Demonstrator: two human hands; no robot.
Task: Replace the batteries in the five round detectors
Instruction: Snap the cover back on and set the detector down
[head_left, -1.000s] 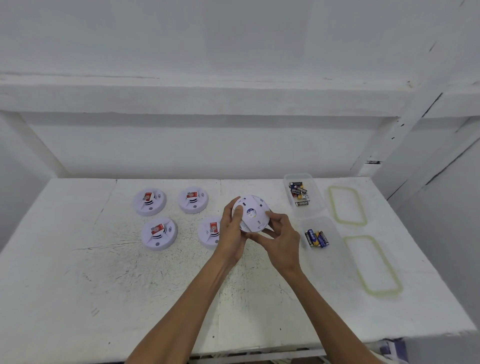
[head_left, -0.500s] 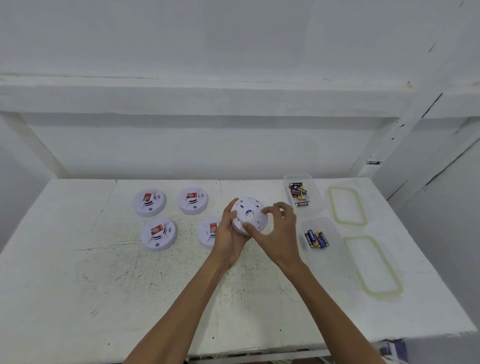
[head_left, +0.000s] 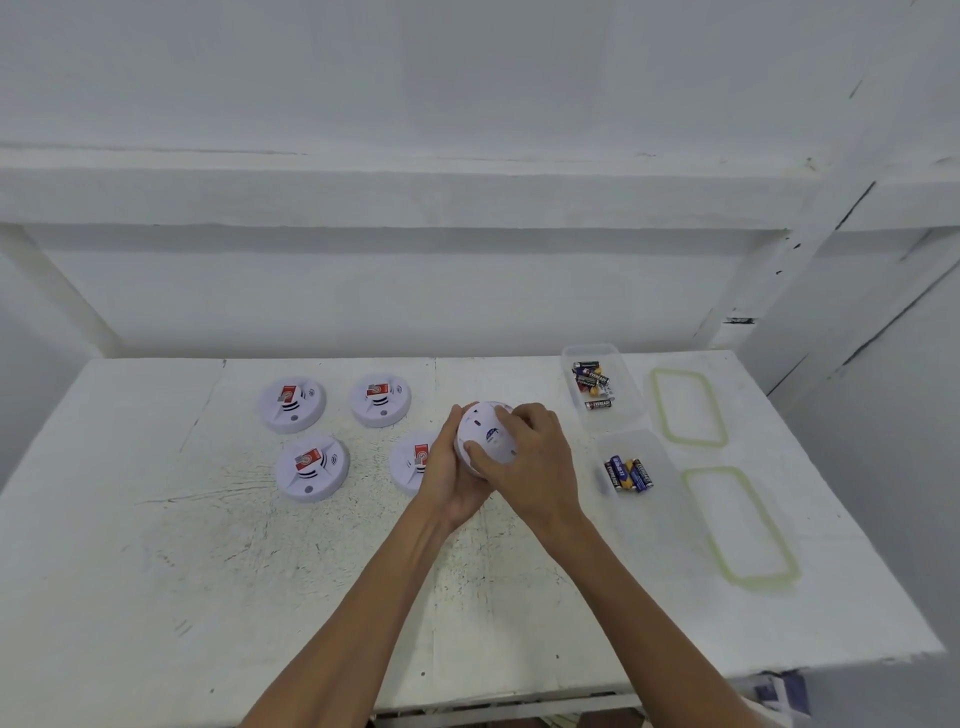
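- 1 round white detector (head_left: 488, 439) is held in both hands over the white table (head_left: 156, 571), tilted, with its flat back turned toward the camera.
- The detector is cupped from the left and below by the left hand (head_left: 448, 475), whose fingers are curled round the rim.
- The right and upper edge of the detector is gripped by the right hand (head_left: 537, 465); its thumb is pressed on the back face.
- 4 other detectors are laid face up on the table to the left, each with a red label: back-left detector (head_left: 292, 405), back-right detector (head_left: 381, 399), front-left detector (head_left: 311, 468) and front-right detector (head_left: 411, 462).
- The front-right detector is partly hidden behind the left hand.
- 2 clear containers are set to the right of the hands: the far container (head_left: 629, 400) holds a loose heap of batteries (head_left: 592, 383), and the near container (head_left: 667, 470) holds a few blue and black batteries (head_left: 627, 474) lying side by side.
- 2 clear lids with green seals are laid flat further right: the far lid (head_left: 688, 408) and the near lid (head_left: 740, 527).
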